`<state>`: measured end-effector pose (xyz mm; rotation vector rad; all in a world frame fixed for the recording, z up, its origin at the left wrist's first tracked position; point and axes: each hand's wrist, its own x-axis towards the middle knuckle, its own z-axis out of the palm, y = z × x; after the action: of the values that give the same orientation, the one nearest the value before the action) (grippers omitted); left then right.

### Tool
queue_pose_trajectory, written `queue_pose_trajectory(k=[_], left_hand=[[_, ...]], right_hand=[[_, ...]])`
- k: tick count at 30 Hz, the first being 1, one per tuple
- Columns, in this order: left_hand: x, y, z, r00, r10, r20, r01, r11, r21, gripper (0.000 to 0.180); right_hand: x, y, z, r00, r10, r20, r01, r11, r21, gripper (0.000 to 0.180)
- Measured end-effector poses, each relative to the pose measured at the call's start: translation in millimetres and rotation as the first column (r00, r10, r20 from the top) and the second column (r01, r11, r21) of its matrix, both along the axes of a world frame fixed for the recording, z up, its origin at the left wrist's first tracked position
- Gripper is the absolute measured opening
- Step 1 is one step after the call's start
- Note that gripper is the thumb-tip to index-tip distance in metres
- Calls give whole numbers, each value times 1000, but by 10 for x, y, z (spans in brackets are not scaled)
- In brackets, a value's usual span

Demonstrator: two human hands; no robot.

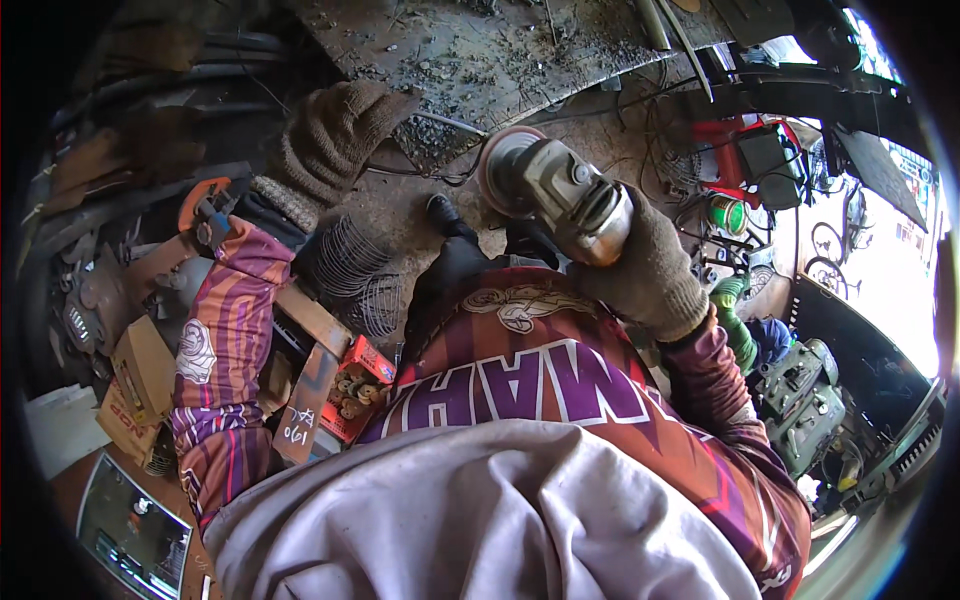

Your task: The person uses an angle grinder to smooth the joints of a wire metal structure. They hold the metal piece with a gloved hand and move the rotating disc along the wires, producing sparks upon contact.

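Note:
My right hand, in a brown knit work glove, is closed round the body of an angle grinder. The grinder's round disc points up and left, just short of the worktable's near edge. On the left, my other gloved hand, my left hand, lies by the near left corner of the metal worktable. Its fingertips reach toward that corner, but its fingers run together in the dark knit, and whether they grip anything is hidden. Dark debris and grit cover the tabletop.
Coiled wire lies on the floor below my left hand. A red crate of small metal parts and cardboard boxes stand at left. To the right are a red-and-black machine, a green can and a grey-green machine.

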<state>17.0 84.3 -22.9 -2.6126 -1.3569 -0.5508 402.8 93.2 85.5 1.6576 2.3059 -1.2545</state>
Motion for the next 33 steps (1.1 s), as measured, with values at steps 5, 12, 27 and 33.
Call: queue_pose_trajectory(k=[5, 12, 27, 33], left_hand=[[-26, -86, 56, 998, 45, -32, -48, 994, -99, 72], [54, -81, 61, 996, 80, -42, -87, 976, -198, 74], [-78, -208, -106, 995, 104, -8, -103, 979, -177, 69], [-113, -264, -191, 993, 111, 44, -104, 985, -141, 62]], right_hand=[[-171, -33, -131, 999, -22, -26, 22, 1000, 9, 92], [-188, -124, -192, 997, -36, -69, 33, 999, -40, 91], [-301, -17, -435, 966, -24, -258, -9, 992, -126, 85], [-259, -151, -548, 932, -42, -359, 30, 999, -39, 84]])
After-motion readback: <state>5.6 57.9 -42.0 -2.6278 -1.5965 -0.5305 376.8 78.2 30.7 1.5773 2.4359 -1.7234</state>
